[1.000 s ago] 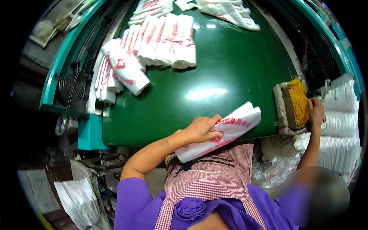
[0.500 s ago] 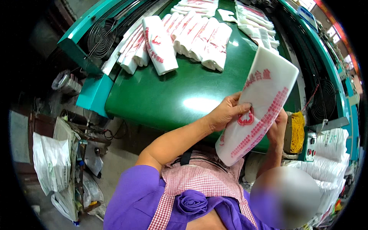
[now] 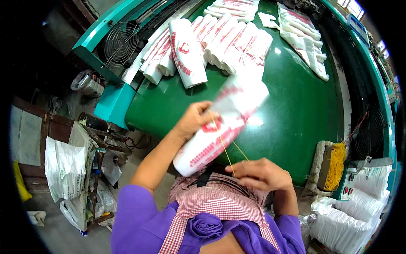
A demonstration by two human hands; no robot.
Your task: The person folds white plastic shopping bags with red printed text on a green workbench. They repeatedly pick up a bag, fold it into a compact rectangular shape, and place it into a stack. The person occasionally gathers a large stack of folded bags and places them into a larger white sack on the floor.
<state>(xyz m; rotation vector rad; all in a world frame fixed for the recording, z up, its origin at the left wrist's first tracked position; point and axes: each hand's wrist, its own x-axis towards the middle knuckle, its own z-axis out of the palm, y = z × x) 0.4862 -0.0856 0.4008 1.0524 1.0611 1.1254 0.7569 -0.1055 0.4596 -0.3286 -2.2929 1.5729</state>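
A rolled bundle of white plastic bags [image 3: 203, 148] with red print is tilted over the near edge of the green work surface [image 3: 292, 122]. My left hand [image 3: 193, 121] is closed around the bundle's left side. With pinched fingers, my right hand [image 3: 264, 173] pulls a thin yellow rubber band [image 3: 224, 146] away from the bundle toward me. The band passes over the front of the bundle, and its far side is hidden. The bundle's upper end is smeared by motion. Beyond it lies a row of similar rolled bags [image 3: 222, 40], with one roll [image 3: 188, 55] set across them.
Flat folded bags [image 3: 302, 40] lie at the far right of the surface. A hank of yellow rubber bands [image 3: 336, 167] hangs beside a control box with red buttons [image 3: 347, 192]. White sacks [image 3: 347, 224] are stacked at lower right. A cluttered rack [image 3: 89, 169] stands at left.
The bundle has moved left and is more rolled up. My right hand has come out from behind it and now draws a yellow rubber band. My left hand has shifted left with the bundle.
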